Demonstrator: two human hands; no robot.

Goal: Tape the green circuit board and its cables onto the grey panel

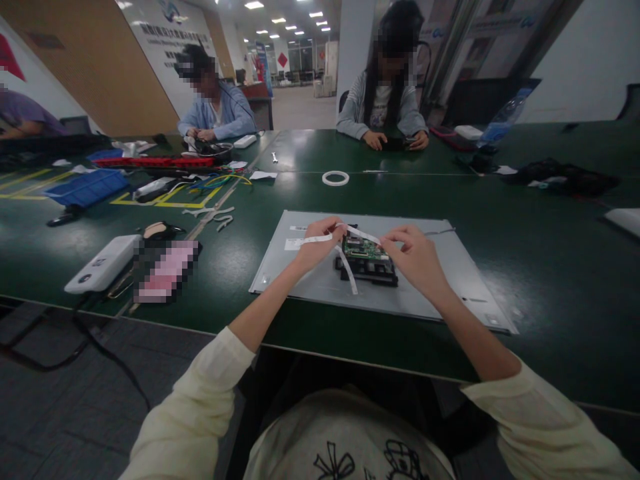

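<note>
Beyond the grey panel lie a white ring and wrench; left fingers and right fingers pinch a white strip.

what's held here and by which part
White strip, pinched by left hand and right hand at either end of the stretch by the circuit board.

ceiling lights glow above a grey floor

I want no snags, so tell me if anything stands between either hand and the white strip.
Nothing visible does: the left hand and right hand both hold the white strip near the circuit board.
</note>
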